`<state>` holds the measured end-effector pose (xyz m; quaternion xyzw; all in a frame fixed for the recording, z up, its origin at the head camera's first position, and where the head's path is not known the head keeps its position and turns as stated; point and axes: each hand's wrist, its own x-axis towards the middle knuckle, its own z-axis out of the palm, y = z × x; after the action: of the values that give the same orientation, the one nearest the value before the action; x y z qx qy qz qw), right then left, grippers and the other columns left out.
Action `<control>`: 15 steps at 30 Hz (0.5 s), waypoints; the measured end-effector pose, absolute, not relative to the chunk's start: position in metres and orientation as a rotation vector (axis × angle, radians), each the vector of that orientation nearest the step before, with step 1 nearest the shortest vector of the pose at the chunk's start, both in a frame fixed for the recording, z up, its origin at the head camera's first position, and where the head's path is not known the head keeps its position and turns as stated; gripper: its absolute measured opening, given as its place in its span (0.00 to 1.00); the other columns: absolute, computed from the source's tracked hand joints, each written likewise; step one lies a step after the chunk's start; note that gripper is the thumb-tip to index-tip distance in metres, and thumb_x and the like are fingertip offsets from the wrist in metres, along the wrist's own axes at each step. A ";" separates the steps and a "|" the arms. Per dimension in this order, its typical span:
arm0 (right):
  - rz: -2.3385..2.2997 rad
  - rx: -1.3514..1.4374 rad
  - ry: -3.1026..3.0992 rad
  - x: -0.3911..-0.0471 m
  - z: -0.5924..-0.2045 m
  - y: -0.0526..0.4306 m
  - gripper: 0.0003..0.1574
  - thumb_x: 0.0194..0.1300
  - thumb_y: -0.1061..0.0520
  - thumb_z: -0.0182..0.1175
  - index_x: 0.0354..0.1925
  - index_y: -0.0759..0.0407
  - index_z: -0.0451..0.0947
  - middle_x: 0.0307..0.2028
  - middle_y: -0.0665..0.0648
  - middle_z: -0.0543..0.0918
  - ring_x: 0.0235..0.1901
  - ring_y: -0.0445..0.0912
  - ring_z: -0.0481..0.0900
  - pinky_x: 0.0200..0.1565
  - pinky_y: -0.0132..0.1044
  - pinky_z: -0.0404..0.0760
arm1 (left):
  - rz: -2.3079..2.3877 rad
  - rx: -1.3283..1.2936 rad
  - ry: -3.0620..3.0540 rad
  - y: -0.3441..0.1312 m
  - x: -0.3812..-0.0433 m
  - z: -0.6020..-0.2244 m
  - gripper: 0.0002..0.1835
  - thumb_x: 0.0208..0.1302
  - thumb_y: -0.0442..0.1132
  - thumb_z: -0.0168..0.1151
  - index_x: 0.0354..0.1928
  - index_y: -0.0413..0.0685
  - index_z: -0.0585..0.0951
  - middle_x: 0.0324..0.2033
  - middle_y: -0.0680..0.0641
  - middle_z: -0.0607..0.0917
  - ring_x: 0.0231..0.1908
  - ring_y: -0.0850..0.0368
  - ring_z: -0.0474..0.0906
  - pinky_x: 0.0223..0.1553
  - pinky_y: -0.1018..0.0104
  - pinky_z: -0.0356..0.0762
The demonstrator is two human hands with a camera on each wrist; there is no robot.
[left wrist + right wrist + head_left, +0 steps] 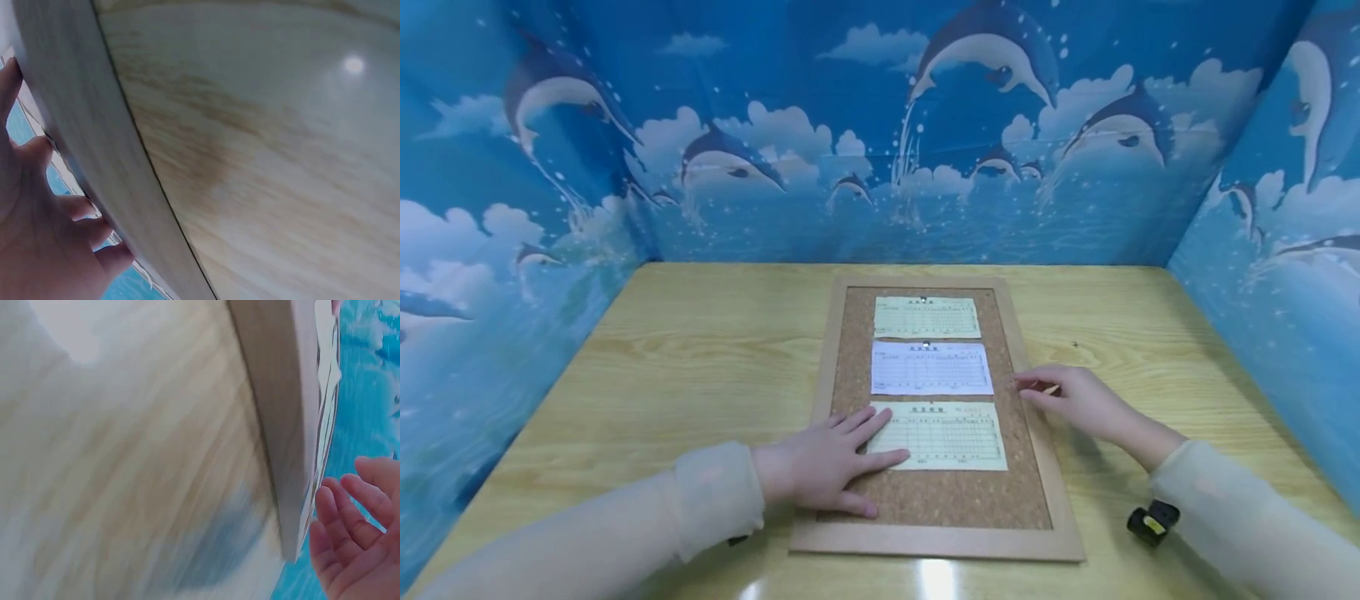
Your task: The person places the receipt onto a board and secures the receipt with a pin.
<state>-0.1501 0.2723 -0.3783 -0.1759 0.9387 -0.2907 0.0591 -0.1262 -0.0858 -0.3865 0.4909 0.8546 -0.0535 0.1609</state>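
A wood-framed cork board (940, 504) lies flat on the table, bearing three printed slips in a column. The top slip (925, 321) is pale green, the middle slip (932, 375) whitish lilac, the bottom slip (955, 442) pale yellow-green. Small pins show at the top edges of the upper two; a tiny dark spot marks the bottom one's top edge. My left hand (827, 462) rests with spread fingers on the board and the bottom slip's left side. Beside the board's right frame, my right hand (1078, 402) hovers with loosely bent fingers; nothing shows in its grasp in the right wrist view.
The wood-grain table (722, 358) extends around the board. A tiny dark speck (1074, 343) lies right of the frame. Dolphin-patterned blue cloth (820, 217) walls the back and both sides. A black wrist device (1153, 522) sits by the right sleeve.
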 end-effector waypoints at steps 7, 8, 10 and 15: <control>-0.966 -0.229 2.863 -0.167 -0.375 0.312 0.27 0.70 0.50 0.51 0.56 0.70 0.72 0.48 0.69 0.78 0.45 0.58 0.76 0.42 0.49 0.77 | -0.127 1.392 2.436 -0.086 -0.126 -0.387 0.39 0.60 0.72 0.38 0.72 0.72 0.47 0.72 0.42 0.39 0.70 0.43 0.37 0.65 0.47 0.49; -0.967 -0.177 2.864 -0.169 -0.375 0.318 0.28 0.71 0.49 0.50 0.57 0.70 0.71 0.49 0.69 0.77 0.46 0.59 0.75 0.42 0.48 0.77 | -0.125 1.388 2.434 -0.086 -0.126 -0.387 0.39 0.60 0.72 0.38 0.72 0.72 0.47 0.72 0.42 0.38 0.70 0.43 0.37 0.65 0.47 0.49; -0.973 -0.095 2.858 -0.175 -0.376 0.329 0.30 0.71 0.48 0.48 0.59 0.71 0.68 0.51 0.72 0.75 0.47 0.61 0.74 0.41 0.48 0.77 | -0.127 1.388 2.430 -0.086 -0.126 -0.387 0.39 0.60 0.72 0.38 0.72 0.72 0.46 0.72 0.42 0.38 0.70 0.43 0.37 0.65 0.47 0.48; -0.984 -0.015 2.795 -0.190 -0.381 0.348 0.33 0.72 0.50 0.48 0.62 0.75 0.62 0.52 0.74 0.72 0.48 0.62 0.73 0.43 0.49 0.77 | -0.132 1.396 2.431 -0.087 -0.127 -0.389 0.39 0.60 0.72 0.38 0.72 0.72 0.47 0.72 0.41 0.38 0.70 0.43 0.37 0.65 0.47 0.48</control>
<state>-0.1898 0.3484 -0.3809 -0.0052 0.9394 -0.3308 0.0893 -0.1268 -0.0870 -0.3886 0.4905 0.8540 -0.0465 0.1669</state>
